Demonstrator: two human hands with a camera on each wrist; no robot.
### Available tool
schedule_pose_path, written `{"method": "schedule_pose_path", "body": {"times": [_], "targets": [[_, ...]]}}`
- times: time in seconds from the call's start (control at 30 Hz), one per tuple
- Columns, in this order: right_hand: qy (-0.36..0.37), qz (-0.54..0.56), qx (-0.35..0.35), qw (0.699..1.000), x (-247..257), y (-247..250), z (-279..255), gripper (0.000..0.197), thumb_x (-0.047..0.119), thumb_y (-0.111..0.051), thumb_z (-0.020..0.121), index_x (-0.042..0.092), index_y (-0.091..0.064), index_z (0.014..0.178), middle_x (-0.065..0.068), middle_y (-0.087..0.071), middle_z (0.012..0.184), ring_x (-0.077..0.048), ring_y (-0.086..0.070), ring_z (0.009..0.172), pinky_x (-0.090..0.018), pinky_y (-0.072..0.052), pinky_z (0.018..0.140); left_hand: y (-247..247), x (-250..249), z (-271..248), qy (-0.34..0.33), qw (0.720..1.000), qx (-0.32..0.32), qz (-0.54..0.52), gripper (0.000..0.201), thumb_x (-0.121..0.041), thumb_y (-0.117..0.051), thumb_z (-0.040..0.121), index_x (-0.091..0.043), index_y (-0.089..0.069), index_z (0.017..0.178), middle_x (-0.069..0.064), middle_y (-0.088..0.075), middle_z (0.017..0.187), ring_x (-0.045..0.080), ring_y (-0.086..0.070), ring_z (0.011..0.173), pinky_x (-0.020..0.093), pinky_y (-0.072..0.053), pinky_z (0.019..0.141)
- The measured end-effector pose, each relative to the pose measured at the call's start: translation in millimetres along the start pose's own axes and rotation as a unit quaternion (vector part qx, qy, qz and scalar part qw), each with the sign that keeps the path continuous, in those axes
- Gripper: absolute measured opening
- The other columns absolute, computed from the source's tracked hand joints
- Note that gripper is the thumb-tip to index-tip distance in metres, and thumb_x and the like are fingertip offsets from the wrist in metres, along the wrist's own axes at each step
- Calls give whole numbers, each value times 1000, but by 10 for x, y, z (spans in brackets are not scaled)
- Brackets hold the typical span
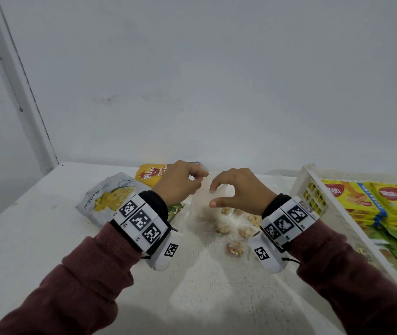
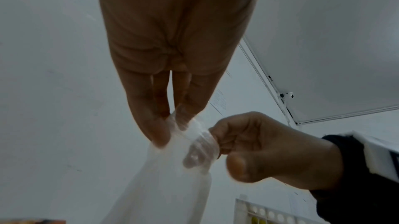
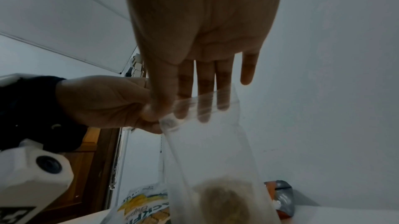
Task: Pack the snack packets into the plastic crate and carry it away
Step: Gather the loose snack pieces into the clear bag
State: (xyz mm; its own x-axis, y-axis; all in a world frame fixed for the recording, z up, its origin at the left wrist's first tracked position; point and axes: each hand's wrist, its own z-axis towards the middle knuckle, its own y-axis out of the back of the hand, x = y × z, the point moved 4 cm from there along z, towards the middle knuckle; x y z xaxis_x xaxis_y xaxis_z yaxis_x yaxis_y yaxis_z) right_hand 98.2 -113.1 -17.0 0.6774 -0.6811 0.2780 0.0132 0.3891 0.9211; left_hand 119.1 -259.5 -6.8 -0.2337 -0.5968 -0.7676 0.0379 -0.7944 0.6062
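Note:
A clear plastic bag (image 1: pixel 207 201) of nut clusters (image 1: pixel 234 247) rests on the white table (image 1: pixel 35 250) with its top lifted. My left hand (image 1: pixel 193 178) pinches the bag's top corner (image 2: pixel 172 125). My right hand (image 1: pixel 213 195) is beside it, fingers (image 3: pixel 202 94) lying behind the bag's top edge (image 3: pixel 207 101), thumb apart in front. At the right stands the white plastic crate (image 1: pixel 313 187), holding yellow wafer packets (image 1: pixel 352 199). A silver jackfruit-chips packet (image 1: pixel 110 197) and a yellow packet (image 1: pixel 150 176) lie at the table's back left.
A green packet (image 1: pixel 176 210) shows under my left wrist. An orange and grey packet (image 3: pixel 282 197) lies against the white wall (image 1: pixel 216 93) behind the bag. The table's left edge (image 1: pixel 16 204) runs close to the jackfruit packet.

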Motion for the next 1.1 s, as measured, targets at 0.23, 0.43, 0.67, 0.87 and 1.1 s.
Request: {"method": "schedule_pose_path", "body": {"times": [0.23,0.43,0.67,0.87,1.1], "targets": [[22,88,-150,985,47,184,-97,13,8,-71,73,15,-67,83,6,-61,83,-6,-53,76,-11,-39,73,59,6,-19,-14,998,-19,52,26,-2,-50,87,-5,-71,103,7,-68,109,8,-53,77,16,-41,77],[-216,-32,176,960,-98,-331,-315,29,28,-70,80,5,-65,97,5,-54,78,-12,-53,74,-17,-41,63,133,11,-46,-20,998,-31,47,22,-6,-53,87,-5,-72,98,8,-69,103,11,-52,80,18,-40,79],[-202,-127,325,915,16,-714,-388,47,26,-63,85,5,-47,124,-13,-54,114,-25,-53,103,-23,-32,73,149,53,-74,-18,998,-10,56,23,-6,-54,85,-7,-71,101,8,-67,111,20,-61,95,18,-38,82],[-224,-49,177,957,-68,-469,-224,28,12,-35,95,2,-58,108,-12,-61,112,-24,-53,92,-29,-39,80,202,89,-87,-23,998,-9,61,25,-7,-54,86,-9,-70,106,8,-67,109,10,-52,81,16,-38,77],[-230,-103,257,933,-149,-756,-84,49,32,-68,81,13,-51,123,-3,-55,126,-24,-53,114,-32,-42,95,180,110,-69,-24,998,1,52,25,-7,-55,86,-8,-69,106,7,-66,112,10,-52,82,19,-39,81]]}}
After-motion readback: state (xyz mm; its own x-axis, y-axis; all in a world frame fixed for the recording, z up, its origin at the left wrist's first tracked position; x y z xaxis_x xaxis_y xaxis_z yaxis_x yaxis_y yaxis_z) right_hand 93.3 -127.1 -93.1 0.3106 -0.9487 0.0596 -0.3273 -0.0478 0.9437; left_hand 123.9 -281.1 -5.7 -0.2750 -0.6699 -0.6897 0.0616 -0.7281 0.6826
